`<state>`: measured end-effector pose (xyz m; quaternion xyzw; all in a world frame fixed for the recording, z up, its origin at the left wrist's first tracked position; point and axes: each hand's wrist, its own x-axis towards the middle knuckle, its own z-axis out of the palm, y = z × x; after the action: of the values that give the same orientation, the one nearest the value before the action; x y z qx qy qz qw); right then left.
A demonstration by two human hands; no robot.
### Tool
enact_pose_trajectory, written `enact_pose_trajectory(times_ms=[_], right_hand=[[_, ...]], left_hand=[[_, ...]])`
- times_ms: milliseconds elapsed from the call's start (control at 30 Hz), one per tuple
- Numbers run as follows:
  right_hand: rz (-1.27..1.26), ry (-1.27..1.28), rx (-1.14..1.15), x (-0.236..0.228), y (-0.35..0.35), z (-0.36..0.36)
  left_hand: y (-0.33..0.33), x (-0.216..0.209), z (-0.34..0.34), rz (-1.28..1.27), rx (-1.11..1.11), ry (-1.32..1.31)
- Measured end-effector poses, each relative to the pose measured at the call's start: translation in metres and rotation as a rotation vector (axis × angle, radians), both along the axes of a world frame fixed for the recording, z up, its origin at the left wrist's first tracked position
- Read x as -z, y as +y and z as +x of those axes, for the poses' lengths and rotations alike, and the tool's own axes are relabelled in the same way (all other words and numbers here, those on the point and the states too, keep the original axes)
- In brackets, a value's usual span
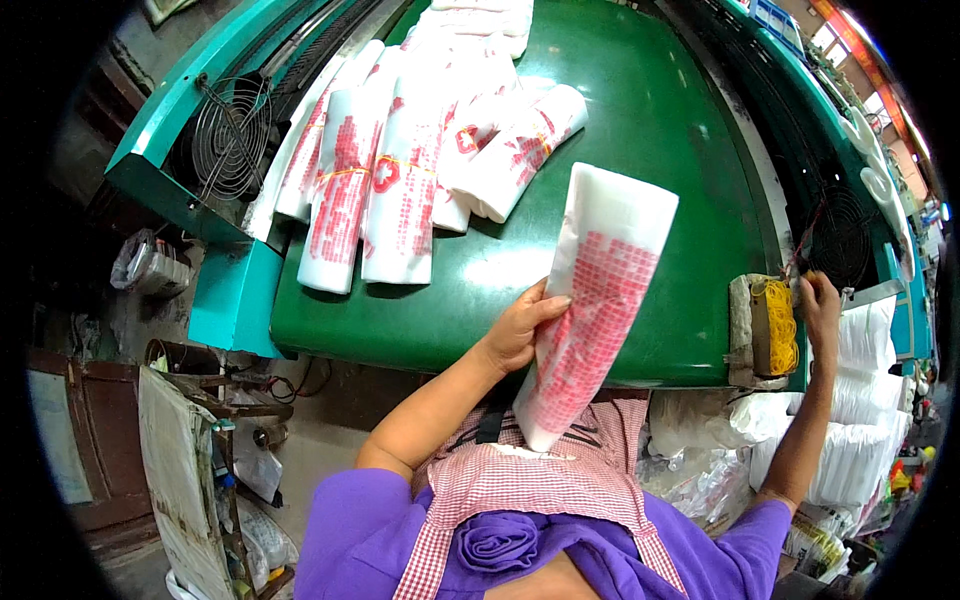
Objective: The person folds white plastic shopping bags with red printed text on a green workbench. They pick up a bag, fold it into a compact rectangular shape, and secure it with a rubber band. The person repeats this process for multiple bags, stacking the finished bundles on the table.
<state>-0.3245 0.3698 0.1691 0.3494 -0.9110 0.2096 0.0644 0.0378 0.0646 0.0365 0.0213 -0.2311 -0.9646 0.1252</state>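
My left hand point(517, 328) is closed round a folded bundle of white plastic bags point(610, 290) with red print. The bundle tilts over the table's near edge, its lower end against my checked apron point(600, 470). Out to the right, my right hand point(821, 303) is beside a box of yellow rubber bands point(777, 325). Its fingers are drawn together; whatever they hold is too small to make out. On the left of the green table point(650, 120) lie several rolled bag bundles point(400, 200), some with a yellow band round the middle.
Teal machine frames point(235, 300) flank the table, with a round fan guard point(232, 135) at the left and another dark one point(840, 235) at the right. White plastic stacks point(860, 440) stand below right. A worn board on a stand point(175, 470) is at lower left.
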Motion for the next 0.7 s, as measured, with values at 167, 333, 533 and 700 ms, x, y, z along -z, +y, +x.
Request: enact_pose_trajectory(times_ms=[167, 333, 533, 700], right_hand=[[-0.068, -0.313, -0.426, 0.012, -0.15, 0.16], [-0.415, -0.538, -0.594, 0.051, -0.178, 0.215], [-1.079, -1.565, -0.29, 0.079, -0.2, 0.203], [-1.197, -1.846, -0.601, 0.049, -0.198, 0.165]], left_hand=[[0.011, -0.01, -0.022, -0.123, 0.01, 0.074], [0.003, -0.014, -0.022, -0.137, -0.052, -0.02], [-0.021, -0.002, -0.02, 0.158, 0.07, -0.011], [-0.052, -0.004, -0.009, -0.048, 0.106, 0.058]])
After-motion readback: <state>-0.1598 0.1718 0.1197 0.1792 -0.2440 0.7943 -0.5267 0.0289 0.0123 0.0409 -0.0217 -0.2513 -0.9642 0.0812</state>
